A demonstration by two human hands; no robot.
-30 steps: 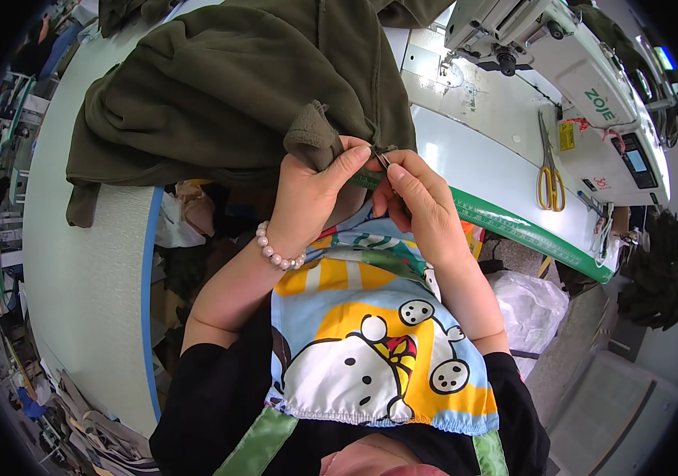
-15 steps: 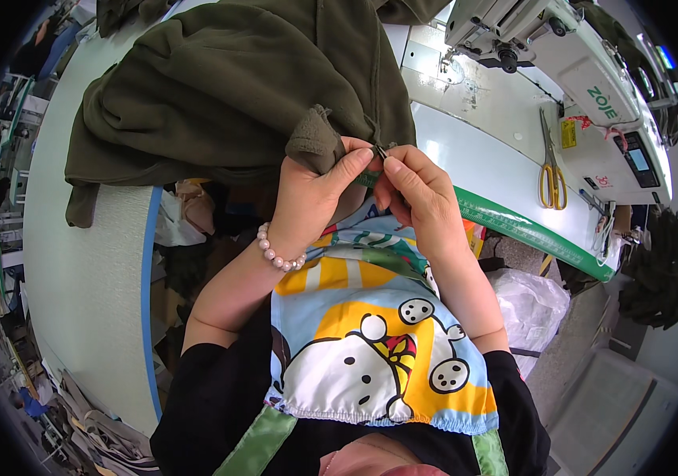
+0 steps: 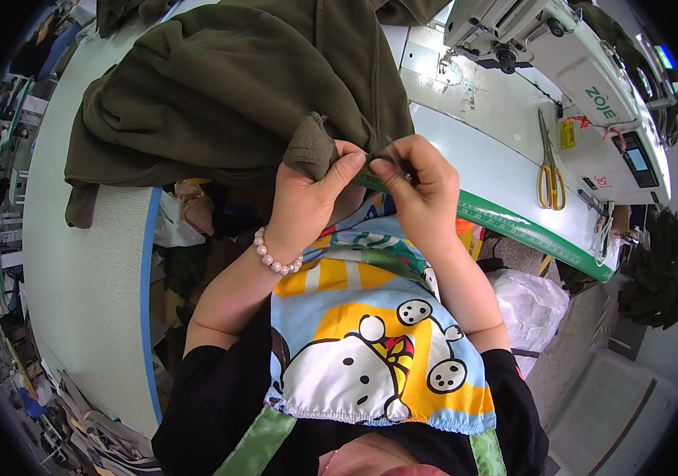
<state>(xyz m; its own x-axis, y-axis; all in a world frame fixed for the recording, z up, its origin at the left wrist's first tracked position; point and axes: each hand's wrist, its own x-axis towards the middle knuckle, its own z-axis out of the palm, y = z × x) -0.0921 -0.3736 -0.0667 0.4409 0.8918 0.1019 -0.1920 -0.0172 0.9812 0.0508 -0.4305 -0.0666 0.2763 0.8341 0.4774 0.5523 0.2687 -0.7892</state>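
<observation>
A large olive-green fleece garment (image 3: 220, 87) is heaped over the table's near edge. My left hand (image 3: 311, 190) pinches its edge between thumb and fingers, and a folded-up flap of the cloth stands beside the knuckles. Close by on the right, my right hand (image 3: 422, 178) is closed with its thumb against the curled fingers. Something small and dark shows at those fingers near the garment's seam; blur and the fingers hide what it is. Both hands work just above the table edge, in front of the apron (image 3: 378, 333).
A white sewing machine (image 3: 593, 95) stands at the right. Yellow-handled scissors (image 3: 551, 178) lie before it on the table, whose front edge carries a green measuring strip (image 3: 521, 225). A pale side table (image 3: 89, 293) is at the left, and a white plastic bag (image 3: 529, 305) sits below right.
My right hand has turned and its fingers have curled in further, so the dark metal piece seen at its fingertips is now mostly hidden. My left hand has barely shifted.
</observation>
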